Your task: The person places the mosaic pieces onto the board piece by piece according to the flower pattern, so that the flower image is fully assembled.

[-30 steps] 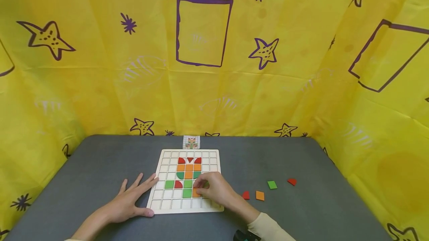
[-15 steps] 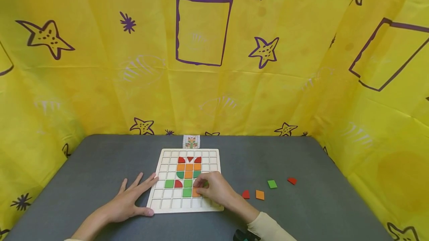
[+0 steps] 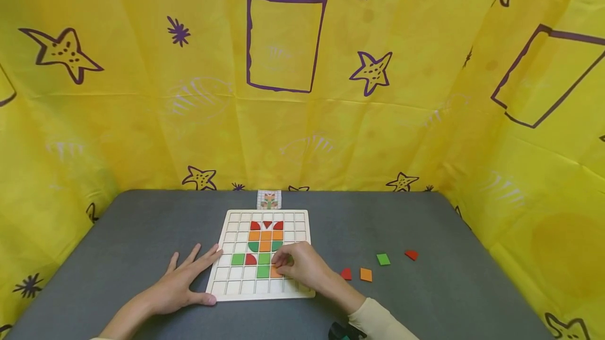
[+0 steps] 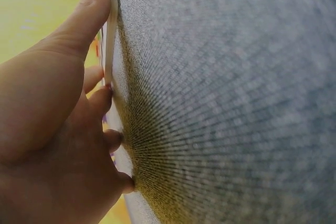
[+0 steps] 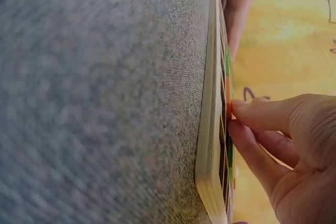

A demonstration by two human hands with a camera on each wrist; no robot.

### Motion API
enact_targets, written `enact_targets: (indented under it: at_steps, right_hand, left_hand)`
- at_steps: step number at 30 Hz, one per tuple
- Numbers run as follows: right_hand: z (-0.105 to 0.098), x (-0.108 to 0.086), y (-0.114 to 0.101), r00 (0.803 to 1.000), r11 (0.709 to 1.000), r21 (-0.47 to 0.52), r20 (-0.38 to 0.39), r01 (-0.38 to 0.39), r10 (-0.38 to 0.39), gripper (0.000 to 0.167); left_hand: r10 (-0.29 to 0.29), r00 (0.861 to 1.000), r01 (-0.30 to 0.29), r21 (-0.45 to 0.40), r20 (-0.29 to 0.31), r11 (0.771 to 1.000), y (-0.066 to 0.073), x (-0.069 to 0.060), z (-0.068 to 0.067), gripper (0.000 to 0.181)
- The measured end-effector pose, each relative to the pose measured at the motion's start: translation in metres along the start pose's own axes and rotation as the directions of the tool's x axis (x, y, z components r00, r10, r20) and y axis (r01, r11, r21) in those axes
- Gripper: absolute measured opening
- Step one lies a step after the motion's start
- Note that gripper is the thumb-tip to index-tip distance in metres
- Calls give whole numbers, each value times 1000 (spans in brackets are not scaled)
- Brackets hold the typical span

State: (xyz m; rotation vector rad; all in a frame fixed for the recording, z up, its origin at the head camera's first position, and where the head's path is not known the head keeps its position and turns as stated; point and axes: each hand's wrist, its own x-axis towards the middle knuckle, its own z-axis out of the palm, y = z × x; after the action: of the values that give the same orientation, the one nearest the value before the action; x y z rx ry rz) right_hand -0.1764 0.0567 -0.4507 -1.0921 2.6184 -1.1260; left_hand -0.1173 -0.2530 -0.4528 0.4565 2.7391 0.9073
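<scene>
A pale wooden grid board (image 3: 231,287) lies on the table, with red, orange and green tiles set in its cells. My right hand (image 3: 304,266) is over the board's right part, thumb and fingertips pinching an orange square tile (image 3: 275,272) beside a light green square (image 3: 262,272). In the right wrist view this orange tile (image 5: 228,95) lies at the fingertips, low against the board; fingers partly hide it. My left hand (image 3: 181,287) has its fingers spread, thumb and fingertips resting at the board's left edge; the left wrist view shows the thumb (image 4: 86,17) along that edge.
Right of the board lie loose tiles: a red piece (image 3: 346,274), an orange square (image 3: 366,274), a green square (image 3: 383,259) and another red piece (image 3: 411,255). A small pattern card (image 3: 269,199) lies behind the board. Yellow patterned cloth (image 3: 198,119) encloses the grey table (image 3: 425,303).
Both hands keep their places, and the tiles look the same. Only the head view has shifted very slightly.
</scene>
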Motion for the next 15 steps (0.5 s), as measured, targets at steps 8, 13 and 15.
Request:
enact_targets:
  at_steps: [8,13,15]
  right_hand:
    - [-10,-3,1,999,1000,20,42,3,-3,16]
    - [-26,-8,3,999,998,70,46,0,-4,16]
    - [-33,-11,5,999,998,64,34,-7,4,14]
  left_hand:
    - [7,1000,-7,5,-2,1000,-1,1,1,100]
    - [6,1000,-6,6,-1,1000,-1,1,0,100]
    - [2,1000,-2,7,0,1000,0,1,0,100]
